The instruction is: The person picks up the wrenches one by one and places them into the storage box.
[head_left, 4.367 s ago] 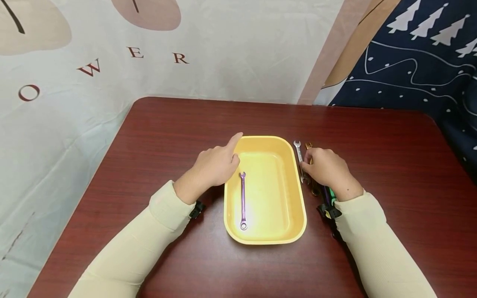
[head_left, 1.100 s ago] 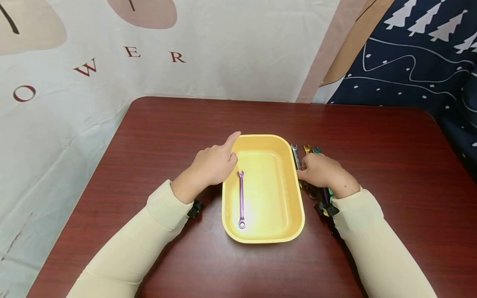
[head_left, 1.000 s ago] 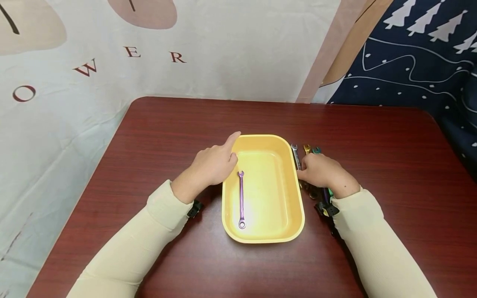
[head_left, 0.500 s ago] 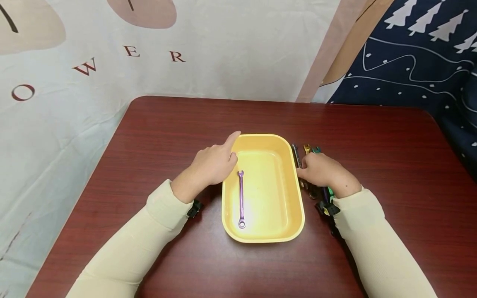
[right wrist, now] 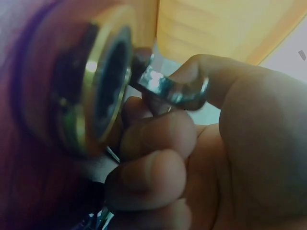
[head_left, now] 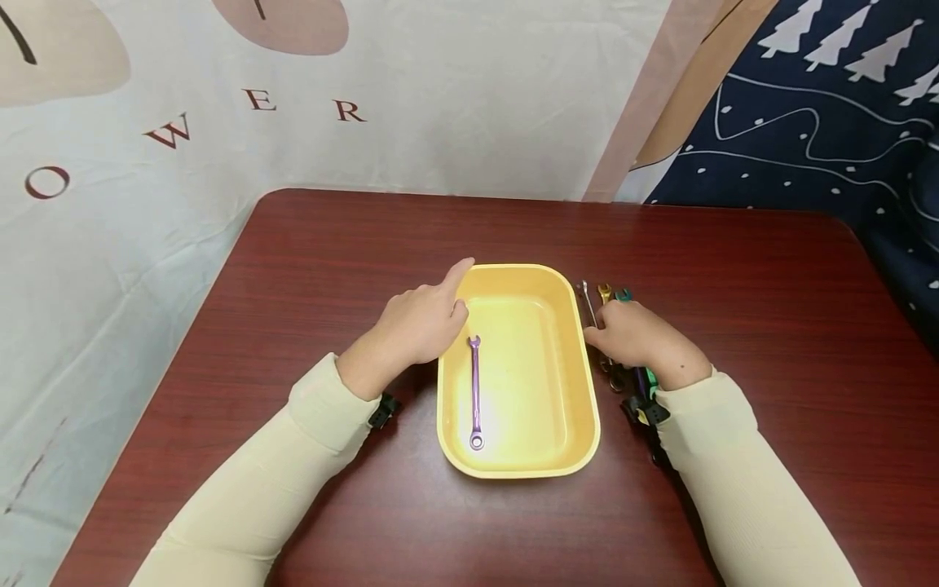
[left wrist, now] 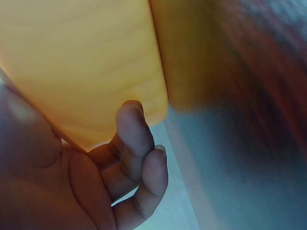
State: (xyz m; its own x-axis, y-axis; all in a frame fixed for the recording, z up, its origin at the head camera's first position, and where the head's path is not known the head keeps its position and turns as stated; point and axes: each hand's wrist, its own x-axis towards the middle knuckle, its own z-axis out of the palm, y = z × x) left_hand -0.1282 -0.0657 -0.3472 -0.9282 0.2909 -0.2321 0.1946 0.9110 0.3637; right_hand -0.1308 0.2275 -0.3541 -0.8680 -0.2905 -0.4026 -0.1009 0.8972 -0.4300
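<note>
My right hand (head_left: 631, 330) pinches a silver wrench (head_left: 588, 300) beside the right wall of a yellow tray (head_left: 592, 444). In the right wrist view its open-jaw end (right wrist: 165, 88) shows between the thumb and curled fingers. The ring end of a gold wrench (right wrist: 108, 84) is close in front, blurred. My left hand (head_left: 421, 326) holds the tray's left rim, thumb over the edge and index finger stretched along it; in the left wrist view, curled fingers (left wrist: 134, 127) are at the outer wall. A purple wrench (head_left: 476, 391) lies lengthwise inside the tray, along its left side.
Several more wrenches lie in a row right of the tray, partly under my right hand, among them a gold one (head_left: 605, 292) and a green one (head_left: 623, 295). The reddish-brown table (head_left: 352, 244) ends at the back against a printed cloth (head_left: 469, 98).
Earlier my right hand was over the row, nearer the gold wrench; it has come slightly left to the silver wrench, whose head has turned on its side. The left hand and purple wrench stay put.
</note>
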